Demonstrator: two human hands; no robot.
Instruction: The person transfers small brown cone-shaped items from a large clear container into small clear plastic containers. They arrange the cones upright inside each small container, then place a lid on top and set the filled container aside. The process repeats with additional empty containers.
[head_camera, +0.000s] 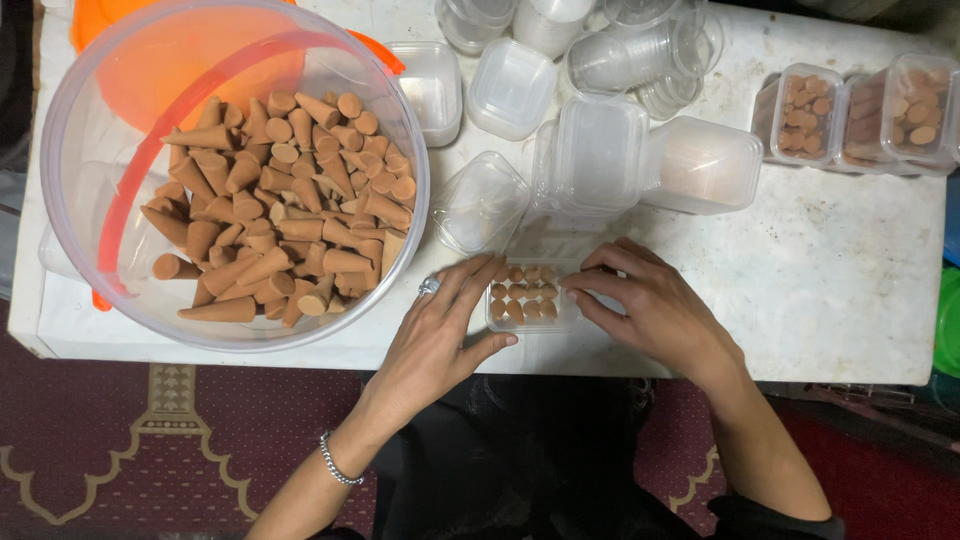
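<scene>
Two bare hands bracket one small clear box (528, 297) at the near edge of the surface (840, 290). Left hand (440, 335) lies against the box's left side, fingers (478, 275) extended and close together along the wall, thumb set toward the near corner; a ring and a chain bracelet are worn. Right hand (655, 305) meets the right side, fingers (590, 283) curled and gathered at the rim. Neither hand is seen to lift the box; both touch it, loosely steadying rather than clamping.

Contents: small brown cones (520, 295) standing in rows, matte and powdery in look. Judged brittle, with tips likely to chip under pressure.

Box: thin transparent plastic, squarish, rounded corners. Judged very light, somewhat flexible in the walls and smooth enough to slide on the surface. Best held by two opposite walls low down, not by the rim, and kept level so the rows do not topple.

Adjacent: a large clear round tub (235, 175) heaped with larger loose cones, well to the left; empty clear boxes (600, 150) and lids stacked just behind; filled boxes (800, 115) at far right. Surface is white, stained and rough.
</scene>
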